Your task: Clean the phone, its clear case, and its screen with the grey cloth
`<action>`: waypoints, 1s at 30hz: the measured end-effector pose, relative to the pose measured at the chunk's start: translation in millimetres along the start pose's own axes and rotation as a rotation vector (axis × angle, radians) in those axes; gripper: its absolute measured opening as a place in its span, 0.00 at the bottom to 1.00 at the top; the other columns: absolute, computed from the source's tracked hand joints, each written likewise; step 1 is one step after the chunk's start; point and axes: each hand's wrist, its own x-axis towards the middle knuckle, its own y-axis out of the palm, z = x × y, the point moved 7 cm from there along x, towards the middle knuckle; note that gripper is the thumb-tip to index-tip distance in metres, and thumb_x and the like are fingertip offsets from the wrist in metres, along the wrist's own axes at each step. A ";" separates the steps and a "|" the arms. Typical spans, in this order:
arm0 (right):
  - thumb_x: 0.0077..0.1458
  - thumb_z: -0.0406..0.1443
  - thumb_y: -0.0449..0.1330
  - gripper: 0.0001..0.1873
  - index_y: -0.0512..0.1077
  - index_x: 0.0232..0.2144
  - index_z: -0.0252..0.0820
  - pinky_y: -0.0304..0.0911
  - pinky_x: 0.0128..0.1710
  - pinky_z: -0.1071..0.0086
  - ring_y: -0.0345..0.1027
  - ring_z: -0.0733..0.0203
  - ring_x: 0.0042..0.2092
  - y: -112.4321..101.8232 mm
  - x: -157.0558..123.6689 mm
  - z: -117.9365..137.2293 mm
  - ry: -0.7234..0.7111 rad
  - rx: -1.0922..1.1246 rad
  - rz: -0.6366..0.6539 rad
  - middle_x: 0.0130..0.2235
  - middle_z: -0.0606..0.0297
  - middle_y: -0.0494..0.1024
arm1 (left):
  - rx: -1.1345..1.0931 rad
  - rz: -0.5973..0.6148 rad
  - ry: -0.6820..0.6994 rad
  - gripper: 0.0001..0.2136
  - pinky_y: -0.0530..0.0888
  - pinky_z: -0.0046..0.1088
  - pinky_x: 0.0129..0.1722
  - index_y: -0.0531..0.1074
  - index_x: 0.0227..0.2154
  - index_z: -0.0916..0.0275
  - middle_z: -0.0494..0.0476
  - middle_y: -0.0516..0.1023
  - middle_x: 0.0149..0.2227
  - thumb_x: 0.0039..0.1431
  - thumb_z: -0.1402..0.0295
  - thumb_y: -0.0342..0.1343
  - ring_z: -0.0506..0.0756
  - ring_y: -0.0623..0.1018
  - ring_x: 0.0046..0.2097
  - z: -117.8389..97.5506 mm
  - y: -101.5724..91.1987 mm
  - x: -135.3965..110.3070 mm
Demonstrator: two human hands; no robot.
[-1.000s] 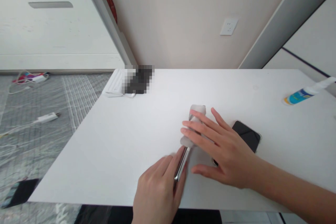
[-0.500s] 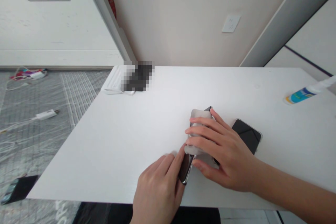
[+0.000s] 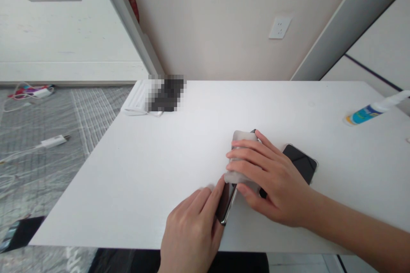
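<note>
Lowered from its edge-on tilt, the black smartphone (image 3: 226,202) now lies nearer flat on the white table (image 3: 96,204), its lower end pinched by the fingers of the left hand (image 3: 190,230), while the right hand (image 3: 272,179) clasps a grey cloth (image 3: 240,175) over its upper part. A slack pinch could let the slick metal edge slip, knocking the second phone (image 3: 301,163) just right of the smartphone; a spray bottle (image 3: 365,113) lies well beyond it.

The head camera looks forward and down onto a white table (image 3: 128,170).
</note>
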 end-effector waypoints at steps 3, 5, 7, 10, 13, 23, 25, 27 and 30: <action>0.69 0.40 0.52 0.14 0.72 0.51 0.43 0.37 0.71 0.49 0.58 0.52 0.66 -3.7 0.5 -18.1 0.043 -0.074 -0.039 0.57 0.59 0.74 | -0.002 0.010 0.011 0.25 0.74 0.32 0.32 0.62 0.65 0.59 0.50 0.78 0.35 0.66 0.74 0.51 0.55 0.79 0.34 -1.3 0.5 0.2; 0.71 0.44 0.50 0.18 0.70 0.54 0.42 0.36 0.71 0.45 0.53 0.48 0.69 -2.8 -0.1 -22.2 0.062 -0.106 -0.049 0.60 0.56 0.71 | -0.002 0.010 0.004 0.24 0.74 0.31 0.33 0.61 0.65 0.59 0.50 0.78 0.35 0.67 0.73 0.50 0.54 0.80 0.34 -1.9 0.0 2.1; 0.70 0.52 0.50 0.28 0.67 0.59 0.39 0.33 0.71 0.43 0.45 0.44 0.72 4.6 -1.4 -12.1 0.018 -0.104 -0.009 0.65 0.52 0.66 | -0.007 -0.011 0.004 0.18 0.74 0.30 0.33 0.67 0.59 0.61 0.51 0.78 0.35 0.68 0.72 0.50 0.54 0.80 0.35 -3.2 -2.1 5.0; 0.65 0.61 0.50 0.41 0.59 0.66 0.39 0.26 0.72 0.46 0.34 0.44 0.74 22.5 -6.2 21.3 -0.219 -0.090 0.134 0.70 0.54 0.59 | 0.004 -0.105 0.033 0.09 0.72 0.30 0.29 0.73 0.38 0.61 0.52 0.76 0.28 0.70 0.70 0.47 0.54 0.79 0.30 -6.7 -10.0 8.4; 0.66 0.61 0.47 0.41 0.54 0.70 0.44 0.21 0.73 0.49 0.35 0.51 0.75 26.8 -8.1 27.6 -0.350 -0.113 0.194 0.71 0.61 0.58 | 0.020 -0.150 0.046 0.13 0.69 0.30 0.26 0.69 0.29 0.58 0.50 0.73 0.24 0.71 0.69 0.46 0.54 0.77 0.26 -7.9 -14.2 8.6; 0.63 0.65 0.45 0.46 0.57 0.68 0.38 0.24 0.73 0.46 0.34 0.45 0.74 23.0 -5.2 20.9 -0.305 -0.120 0.184 0.71 0.59 0.59 | 0.039 -0.134 0.049 0.14 0.69 0.29 0.25 0.70 0.30 0.59 0.51 0.75 0.24 0.72 0.69 0.45 0.53 0.78 0.27 -7.7 -14.1 8.4; 0.65 0.64 0.43 0.44 0.54 0.70 0.41 0.20 0.73 0.49 0.36 0.50 0.75 25.4 -7.1 25.7 -0.362 -0.137 0.200 0.72 0.62 0.58 | 0.056 -0.161 0.063 0.15 0.68 0.30 0.24 0.69 0.27 0.59 0.51 0.74 0.23 0.72 0.69 0.45 0.53 0.78 0.26 -9.1 -15.8 8.6; 0.65 0.64 0.43 0.45 0.53 0.70 0.41 0.21 0.72 0.46 0.38 0.49 0.74 19.6 -2.6 8.6 -0.252 -0.180 0.159 0.71 0.59 0.58 | 0.045 -0.126 0.040 0.12 0.70 0.29 0.27 0.71 0.32 0.60 0.52 0.77 0.27 0.72 0.68 0.47 0.53 0.79 0.28 -7.8 -13.3 8.6; 0.61 0.66 0.45 0.49 0.58 0.68 0.36 0.29 0.71 0.37 0.40 0.40 0.73 8.4 2.6 -18.3 -0.043 -0.227 0.086 0.70 0.50 0.60 | 0.013 -0.054 -0.013 0.07 0.72 0.28 0.32 0.72 0.43 0.60 0.53 0.81 0.34 0.71 0.68 0.49 0.53 0.81 0.32 -3.9 -8.2 7.8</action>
